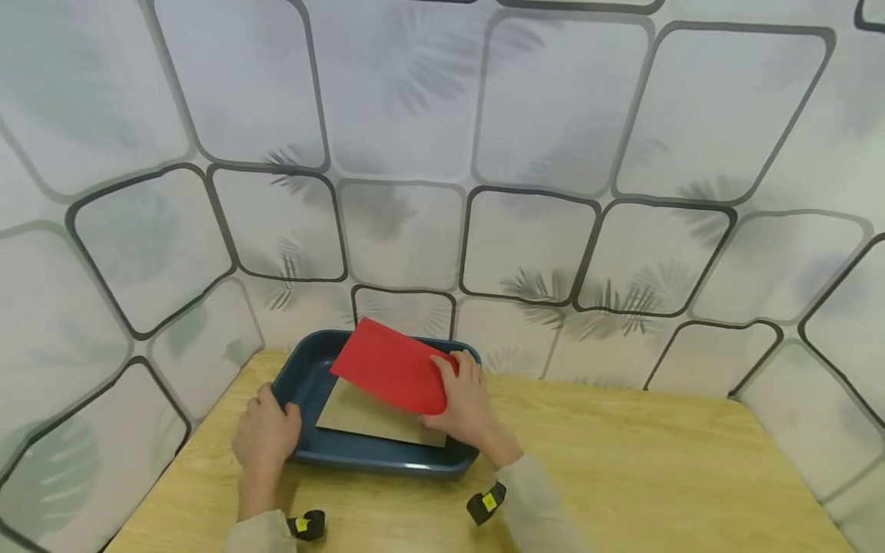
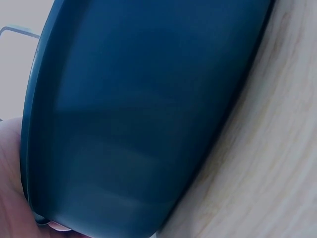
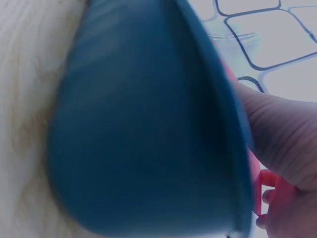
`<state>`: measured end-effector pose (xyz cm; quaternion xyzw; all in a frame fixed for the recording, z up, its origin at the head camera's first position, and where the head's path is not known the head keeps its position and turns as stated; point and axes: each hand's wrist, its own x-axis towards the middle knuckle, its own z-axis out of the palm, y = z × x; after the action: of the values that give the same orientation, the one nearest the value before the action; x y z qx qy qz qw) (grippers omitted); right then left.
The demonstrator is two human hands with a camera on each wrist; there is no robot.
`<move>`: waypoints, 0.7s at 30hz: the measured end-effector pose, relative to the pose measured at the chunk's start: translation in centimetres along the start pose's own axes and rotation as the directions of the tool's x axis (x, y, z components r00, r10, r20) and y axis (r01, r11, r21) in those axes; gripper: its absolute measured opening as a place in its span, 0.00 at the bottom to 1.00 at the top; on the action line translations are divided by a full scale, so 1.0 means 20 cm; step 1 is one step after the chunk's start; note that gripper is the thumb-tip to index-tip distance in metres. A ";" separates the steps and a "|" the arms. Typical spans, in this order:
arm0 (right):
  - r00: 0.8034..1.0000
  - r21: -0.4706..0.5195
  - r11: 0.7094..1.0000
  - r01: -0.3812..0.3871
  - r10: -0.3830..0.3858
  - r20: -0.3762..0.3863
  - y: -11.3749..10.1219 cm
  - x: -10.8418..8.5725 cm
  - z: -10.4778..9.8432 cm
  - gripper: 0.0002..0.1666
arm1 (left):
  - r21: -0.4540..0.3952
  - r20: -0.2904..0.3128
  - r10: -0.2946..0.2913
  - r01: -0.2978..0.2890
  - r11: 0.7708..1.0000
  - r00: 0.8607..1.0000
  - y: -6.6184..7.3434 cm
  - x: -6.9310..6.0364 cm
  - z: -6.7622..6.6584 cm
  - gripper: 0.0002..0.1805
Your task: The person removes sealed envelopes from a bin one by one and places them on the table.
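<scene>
A dark blue plastic tray (image 1: 373, 459) lies on the table, its wall filling much of both wrist views. At the tray's left end, my left hand (image 1: 266, 434) grips the rim, the thumb over the near edge. My right hand (image 1: 465, 405) holds a flat red sheet (image 1: 390, 367) by its right end, thumb below and fingers at the upper edge. The red sheet is tilted over the tray. Beneath it a flat beige rectangle (image 1: 366, 418) lies in the tray, partly covered. In the right wrist view some fingers (image 3: 268, 177) show behind the red sheet.
The wood-grain table (image 1: 622, 468) extends to the right of the tray. Patterned wall covering (image 1: 532, 253) rises directly behind the table and along its sides. A black wrist camera (image 1: 307, 525) sits at the left cuff, another wrist camera (image 1: 487, 503) at the right.
</scene>
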<state>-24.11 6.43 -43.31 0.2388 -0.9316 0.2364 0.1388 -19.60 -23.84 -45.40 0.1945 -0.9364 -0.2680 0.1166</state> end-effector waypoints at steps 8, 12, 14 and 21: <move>0.997 -0.009 1.000 0.014 -0.015 -0.074 0.10 -0.02 -0.10 0.56 | -0.001 0.020 -0.004 0.004 1.000 1.000 -0.01 0.00 -0.01 0.33; 0.999 0.023 1.000 -0.013 0.014 -0.043 0.17 -0.04 -0.15 0.55 | -0.002 0.008 -0.006 0.006 1.000 1.000 -0.02 0.00 0.00 0.32; 0.999 0.050 0.998 -0.039 0.039 -0.011 0.21 -0.06 -0.18 0.54 | -0.003 0.005 -0.002 0.002 1.000 1.000 -0.02 0.00 0.00 0.32; 0.989 0.151 0.983 -0.103 0.085 0.122 0.36 -0.14 -0.28 0.54 | -0.015 0.006 0.002 -0.002 1.000 1.000 -0.01 0.00 0.00 0.32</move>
<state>-24.50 15.84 -42.34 0.2179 -0.9268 0.3009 0.0543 -19.57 -23.97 -45.53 0.1918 -0.9349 -0.2753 0.1154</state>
